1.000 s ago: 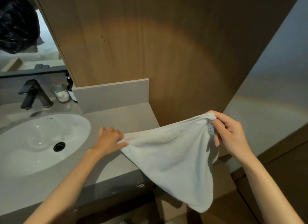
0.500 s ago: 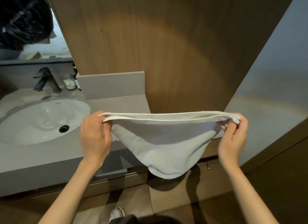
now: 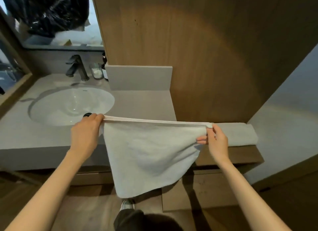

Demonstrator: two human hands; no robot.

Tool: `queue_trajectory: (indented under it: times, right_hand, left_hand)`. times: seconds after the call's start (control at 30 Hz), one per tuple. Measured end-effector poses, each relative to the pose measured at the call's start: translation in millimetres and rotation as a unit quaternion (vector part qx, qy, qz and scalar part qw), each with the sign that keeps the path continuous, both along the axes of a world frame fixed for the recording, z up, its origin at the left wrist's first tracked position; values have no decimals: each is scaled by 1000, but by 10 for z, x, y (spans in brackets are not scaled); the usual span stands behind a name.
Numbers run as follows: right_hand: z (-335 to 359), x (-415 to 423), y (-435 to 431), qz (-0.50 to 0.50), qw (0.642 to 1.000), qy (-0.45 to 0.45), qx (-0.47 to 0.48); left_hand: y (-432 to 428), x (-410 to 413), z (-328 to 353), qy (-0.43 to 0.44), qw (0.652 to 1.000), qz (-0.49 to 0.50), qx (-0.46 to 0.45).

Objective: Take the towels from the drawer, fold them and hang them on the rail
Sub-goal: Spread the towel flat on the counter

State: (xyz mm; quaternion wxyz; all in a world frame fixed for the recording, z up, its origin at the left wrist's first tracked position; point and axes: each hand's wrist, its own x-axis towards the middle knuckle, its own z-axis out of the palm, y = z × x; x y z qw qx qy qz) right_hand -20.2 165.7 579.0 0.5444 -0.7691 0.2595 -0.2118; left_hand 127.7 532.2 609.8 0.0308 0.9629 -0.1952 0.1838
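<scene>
Your left hand (image 3: pixel 84 134) and right hand (image 3: pixel 216 141) each pinch a top corner of the pale doubled terry towel (image 3: pixel 148 153), which hangs before the grey stone worktop (image 3: pixel 141 103)'s front edge. Pull it taut and match the corners.

Both hands stretch the white towel (image 3: pixel 151 155) taut in front of the worktop (image 3: pixel 142 103): left hand (image 3: pixel 85 136) pinching one corner, right hand (image 3: pixel 216 141) the other (second towel (image 3: pixel 240 134) folded beyond).

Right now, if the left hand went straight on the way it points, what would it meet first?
Probably the white oval sink basin: the left hand, gripping the pale cloth towel, points at its near rim. Depth is unclear.
</scene>
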Motion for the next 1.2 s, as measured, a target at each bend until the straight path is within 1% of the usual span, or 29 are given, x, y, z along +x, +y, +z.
queue_trajectory:
  times: [0.03, 0.07, 0.2, 0.27, 0.43, 0.5, 0.6, 0.67, 0.73, 0.83, 0.93, 1.1, 1.2]
  right_hand:
    - [-20, 94, -15, 9, 1000, 4, -11]
    - [-19, 201, -13, 17, 999, 9, -25]
    - [22, 690, 96, 22, 1000, -8, -13]
    - [48, 956, 142, 5, 1000, -18, -7]
    - [91, 1585, 190, -48, 998, -37, -4]
    - [122, 1805, 208, -63, 997, -41, -6]
    - [116, 2060, 198, -105, 994, -36, 1]
    - [92, 2182, 176, -127, 991, -32, -13]
    - [88, 2293, 158, -142, 989, -26, -25]
    - [95, 2472, 137, -155, 987, -27, -16]
    - [82, 2637, 96, -152, 988, -15, -9]
    - [-38, 2885, -22, -129, 991, 14, -4]
    - [-153, 3068, -109, -117, 993, 30, -14]
  left_hand:
    - [71, 71, -2, 12, 1000, -2, 29]
    - [121, 164, 0, 19, 999, 0, 37]
    - [154, 614, 66, 32, 999, 29, 29]
    - [135, 879, 78, 38, 998, 39, 26]
    - [60, 1590, 101, 47, 998, 27, 22]
    - [56, 1881, 83, 53, 999, 7, -1]
    - [47, 2246, 9, 65, 993, -52, -86]
    - [20, 2435, -45, 79, 987, -64, -123]
    - [-28, 2598, -79, 103, 984, -54, -136]
    - [-95, 2851, -184, 132, 981, -45, -137]
    - [-150, 3056, -285, 170, 972, -28, -157]
    - [-261, 3253, -467, 238, 947, 30, -215]
    - [-332, 3344, -600, 244, 934, 67, -254]
